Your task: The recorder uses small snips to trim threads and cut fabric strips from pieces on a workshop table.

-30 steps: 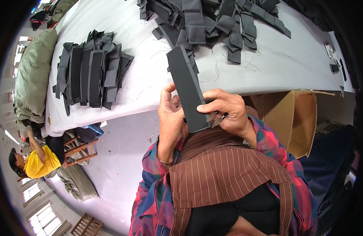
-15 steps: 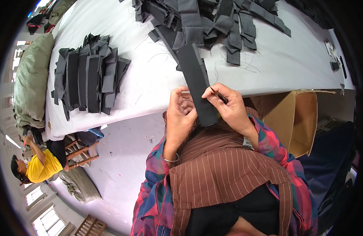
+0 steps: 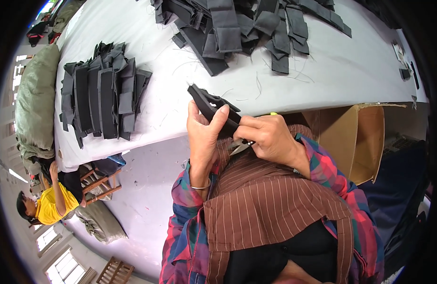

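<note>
A folded dark grey fabric strip (image 3: 203, 102) is held up over my lap, at the table's near edge. My left hand (image 3: 203, 135) grips it between thumb and fingers, and its far end points up and to the left. My right hand (image 3: 271, 138) pinches the near end of the same strip. From under the right hand's fingers sticks out the metal blade of small thread snips (image 3: 240, 148); their handle is mostly hidden in the palm.
A neat stack of dark strips (image 3: 102, 94) lies at the table's left; a loose heap (image 3: 228, 28) covers the far middle. Loose threads lie on the white table (image 3: 166, 90). Right of me stands an open cardboard box (image 3: 339, 137). A co-worker in yellow (image 3: 53, 203) sits far left.
The strip has been folded over and tipped to the left, away from the heap. My left hand has moved up and left onto it; my right hand has turned, its blade now pointing down.
</note>
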